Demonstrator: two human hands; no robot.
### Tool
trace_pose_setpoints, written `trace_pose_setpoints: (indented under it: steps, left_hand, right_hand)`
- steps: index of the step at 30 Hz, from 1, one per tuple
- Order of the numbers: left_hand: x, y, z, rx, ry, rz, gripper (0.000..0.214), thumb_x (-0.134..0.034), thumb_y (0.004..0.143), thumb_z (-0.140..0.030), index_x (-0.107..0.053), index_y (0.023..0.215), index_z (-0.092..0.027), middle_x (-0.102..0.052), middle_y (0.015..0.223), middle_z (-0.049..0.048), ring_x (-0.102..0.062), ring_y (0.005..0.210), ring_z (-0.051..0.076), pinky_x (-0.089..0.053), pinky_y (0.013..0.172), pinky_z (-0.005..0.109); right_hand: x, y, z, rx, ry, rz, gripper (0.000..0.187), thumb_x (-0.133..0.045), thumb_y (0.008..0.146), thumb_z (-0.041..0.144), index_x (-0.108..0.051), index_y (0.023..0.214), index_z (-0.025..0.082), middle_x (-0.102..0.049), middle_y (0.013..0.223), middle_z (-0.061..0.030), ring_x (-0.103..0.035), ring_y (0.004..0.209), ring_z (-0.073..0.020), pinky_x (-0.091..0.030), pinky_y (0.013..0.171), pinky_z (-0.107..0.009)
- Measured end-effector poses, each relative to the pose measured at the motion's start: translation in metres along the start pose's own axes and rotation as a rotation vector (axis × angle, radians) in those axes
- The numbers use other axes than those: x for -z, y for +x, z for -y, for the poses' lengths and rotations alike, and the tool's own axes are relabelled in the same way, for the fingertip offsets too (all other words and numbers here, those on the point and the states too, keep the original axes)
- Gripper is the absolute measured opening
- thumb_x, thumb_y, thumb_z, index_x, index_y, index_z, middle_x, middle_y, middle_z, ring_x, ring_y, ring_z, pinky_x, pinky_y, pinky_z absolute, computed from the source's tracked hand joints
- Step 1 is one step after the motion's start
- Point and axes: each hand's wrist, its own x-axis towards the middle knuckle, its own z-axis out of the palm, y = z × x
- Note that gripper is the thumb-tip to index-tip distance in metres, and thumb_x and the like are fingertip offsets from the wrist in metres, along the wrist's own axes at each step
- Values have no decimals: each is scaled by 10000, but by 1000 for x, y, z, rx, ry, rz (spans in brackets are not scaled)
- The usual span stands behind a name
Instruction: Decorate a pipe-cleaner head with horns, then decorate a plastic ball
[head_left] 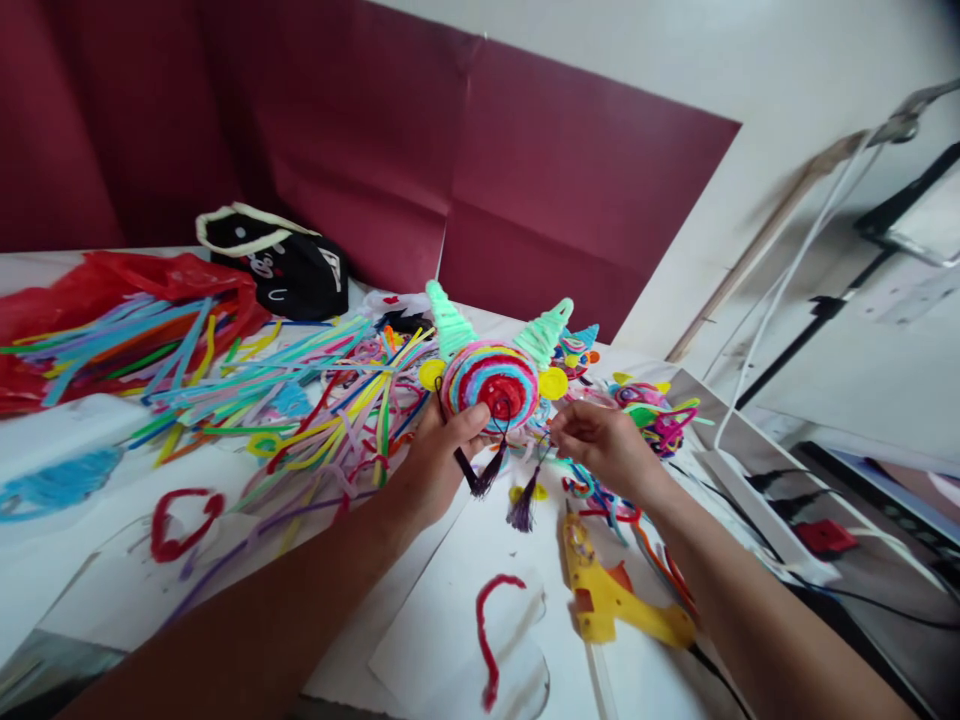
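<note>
My left hand (439, 455) grips a round pipe-cleaner ornament (491, 378), a rainbow spiral with a red centre, two mint-green cones on top and yellow discs at its sides. A dark purple tassel (480, 478) hangs beside my left thumb. My right hand (600, 440) is pinched at the ornament's lower right edge, on the thin string of a second purple tassel (523, 508) that dangles below. Both hands hover just above the white table (450, 560).
A heap of loose coloured pipe cleaners (300, 400) covers the table's left and middle, beside a red plastic bag (112, 290) and a black pouch (285, 265). A yellow glue gun (607, 595) lies near my right forearm. More pipe-cleaner pieces (660, 410) sit at right.
</note>
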Motion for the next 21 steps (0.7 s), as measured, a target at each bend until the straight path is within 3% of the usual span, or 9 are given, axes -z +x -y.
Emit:
trace_pose_setpoints:
  steps: [4, 9, 13, 21]
  left_hand:
    - [1, 0, 1, 8, -3, -29, 495, -820, 647, -335, -585, 1072, -238, -715, 1007, 11, -674, 964, 222, -545, 844, 368]
    - [1, 0, 1, 33, 13, -27, 387, -813, 657, -334, -600, 957, -216, -714, 964, 4, -669, 954, 208, -541, 855, 349]
    - [0, -2, 1, 42, 20, -31, 439, -818, 647, -336, -597, 1010, -226, -710, 952, -2, -679, 936, 218, -549, 826, 358]
    - [-2, -3, 0, 30, 18, 9, 462, -800, 666, -328, -579, 1058, -226, -718, 1016, 27, -679, 983, 255, -555, 825, 384]
  right_hand:
    - [17, -11, 2, 1, 193, -85, 326, -664, 758, 439, -647, 908, 151, -702, 753, -43, -645, 606, -151, -523, 570, -284]
    - [30, -12, 8, -26, 293, -181, 398, -762, 674, 514, -712, 802, 140, -686, 674, -32, -586, 554, -124, -497, 531, -268]
    - [37, -15, 17, -32, 362, -225, 371, -792, 667, 502, -704, 777, 158, -674, 661, -11, -574, 554, -111, -493, 535, -254]
    - [37, -31, 41, 0, 633, -293, 147, -751, 760, 318, -683, 797, 193, -747, 900, -63, -686, 816, -178, -547, 720, -299]
